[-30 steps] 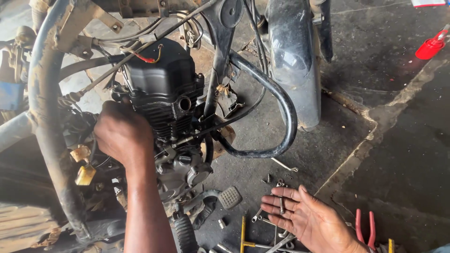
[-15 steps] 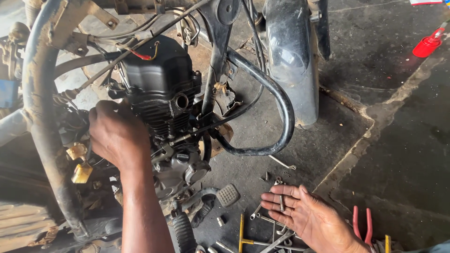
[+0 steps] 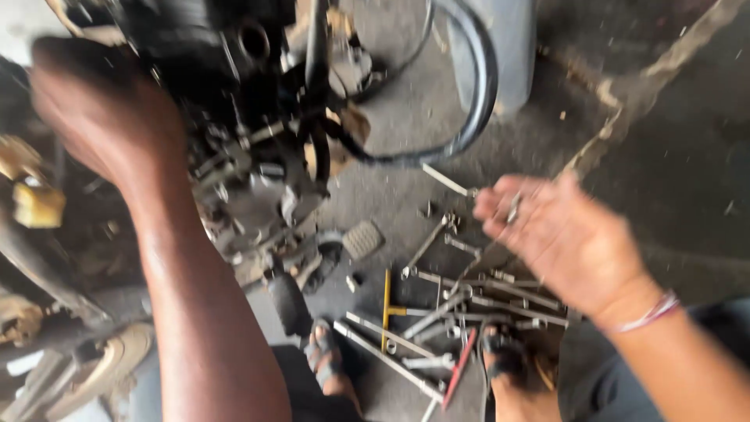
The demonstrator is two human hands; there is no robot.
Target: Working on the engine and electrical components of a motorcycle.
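The view is motion-blurred. My left hand (image 3: 105, 117) reaches up against the left side of a black motorcycle engine (image 3: 234, 47); only its back shows and its fingers are hidden. My right hand (image 3: 566, 238) hovers palm down above a scatter of wrenches and sockets (image 3: 461, 305) on the concrete floor. A small metal piece shows at its fingertips, but I cannot tell whether it is held or lies on the floor behind.
A black curved pipe (image 3: 480, 101) loops out from the engine beside a grey fender (image 3: 508, 47). A ribbed foot peg (image 3: 363, 238) hangs below the engine. A yellow-handled tool (image 3: 386, 301) and red-handled pliers (image 3: 459, 367) lie among the wrenches. My sandalled feet (image 3: 328, 363) are at the bottom.
The view has swung down and closer, with heavy blur. My right hand has lifted off the tools and moved up and to the right. My left hand stays at the engine.
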